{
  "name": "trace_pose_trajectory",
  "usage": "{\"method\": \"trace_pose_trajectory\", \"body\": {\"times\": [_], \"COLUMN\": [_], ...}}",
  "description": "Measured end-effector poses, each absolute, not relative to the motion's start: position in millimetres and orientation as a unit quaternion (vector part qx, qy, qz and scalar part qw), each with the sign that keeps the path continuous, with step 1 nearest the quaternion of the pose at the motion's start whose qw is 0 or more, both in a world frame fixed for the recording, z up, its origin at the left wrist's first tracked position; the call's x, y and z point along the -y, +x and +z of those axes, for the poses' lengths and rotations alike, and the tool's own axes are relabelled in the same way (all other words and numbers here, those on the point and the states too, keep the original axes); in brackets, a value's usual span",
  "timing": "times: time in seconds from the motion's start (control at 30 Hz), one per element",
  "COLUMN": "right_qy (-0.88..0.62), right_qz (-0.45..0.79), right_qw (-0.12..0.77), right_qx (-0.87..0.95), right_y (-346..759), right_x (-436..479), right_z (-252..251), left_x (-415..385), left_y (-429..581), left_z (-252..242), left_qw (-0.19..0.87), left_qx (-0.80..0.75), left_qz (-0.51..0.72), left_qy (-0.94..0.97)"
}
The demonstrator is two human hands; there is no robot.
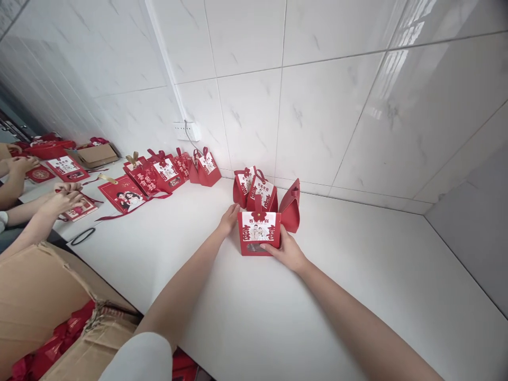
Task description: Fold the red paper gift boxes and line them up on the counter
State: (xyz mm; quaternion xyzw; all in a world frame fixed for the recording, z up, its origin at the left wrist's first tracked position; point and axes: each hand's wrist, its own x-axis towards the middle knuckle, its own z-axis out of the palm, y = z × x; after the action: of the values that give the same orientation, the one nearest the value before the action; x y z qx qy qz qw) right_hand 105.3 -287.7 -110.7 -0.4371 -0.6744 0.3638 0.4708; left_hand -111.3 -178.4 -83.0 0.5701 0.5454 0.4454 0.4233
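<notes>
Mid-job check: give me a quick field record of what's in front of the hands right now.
held: red gift box, upright on the white counter
left hand: against the box's left side
right hand: gripping its lower right corner
behind: three red bags, by the tiled wall
far left: row of bags; a co-worker's hands
lower left: cardboard carton

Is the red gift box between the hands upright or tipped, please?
Upright: the gift box stands on the counter, tab on top.
</notes>
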Motion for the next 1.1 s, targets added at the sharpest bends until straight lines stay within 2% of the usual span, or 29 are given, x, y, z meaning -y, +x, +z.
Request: {"method": "trace_pose_trajectory", "body": {"times": [0.13, 0.2, 0.37, 0.47, 0.57, 0.67, 0.87, 1.0, 1.1], "right_qy": [-0.456, -0.456, -0.449, -0.445, -0.473, -0.506, -0.534, -0.526, -0.526], "right_qz": [0.348, 0.355, 0.357, 0.309, 0.213, 0.167, 0.097, 0.051, 0.074], "right_qw": [0.480, 0.479, 0.468, 0.433, 0.383, 0.362, 0.381, 0.423, 0.443], "right_qx": [0.663, 0.660, 0.672, 0.720, 0.764, 0.765, 0.749, 0.736, 0.722], "right_y": [106.2, 107.6, 110.4, 108.2, 103.1, 99.4, 102.2, 103.2, 103.3], "right_x": [283.1, 282.0, 284.9, 288.3, 291.4, 293.8, 295.8, 296.2, 294.7], "right_z": [-109.2, -108.0, -107.1, -108.4, -110.6, -112.0, -109.3, -107.5, -109.1], "left_x": [209.5, 223.9, 227.3, 218.2, 217.8, 227.1, 241.9, 243.7, 243.6], "left_y": [-116.0, -114.9, -107.5, -108.7, -112.1, -112.0, -103.5, -103.6, -108.9], "left_z": [-80.3, -84.1, -94.8, -95.4, -90.9, -84.4, -80.6, -79.1, -78.5], "left_qw": [0.485, 0.515, 0.539, 0.500, 0.383, 0.307, 0.261, 0.293, 0.337], "left_qx": [-0.424, -0.362, -0.400, -0.467, -0.503, -0.513, -0.460, -0.449, -0.440], "left_qz": [0.466, 0.436, 0.391, 0.417, 0.453, 0.411, 0.321, 0.308, 0.303], "left_qy": [0.607, 0.643, 0.629, 0.599, 0.628, 0.688, 0.786, 0.786, 0.775]}}
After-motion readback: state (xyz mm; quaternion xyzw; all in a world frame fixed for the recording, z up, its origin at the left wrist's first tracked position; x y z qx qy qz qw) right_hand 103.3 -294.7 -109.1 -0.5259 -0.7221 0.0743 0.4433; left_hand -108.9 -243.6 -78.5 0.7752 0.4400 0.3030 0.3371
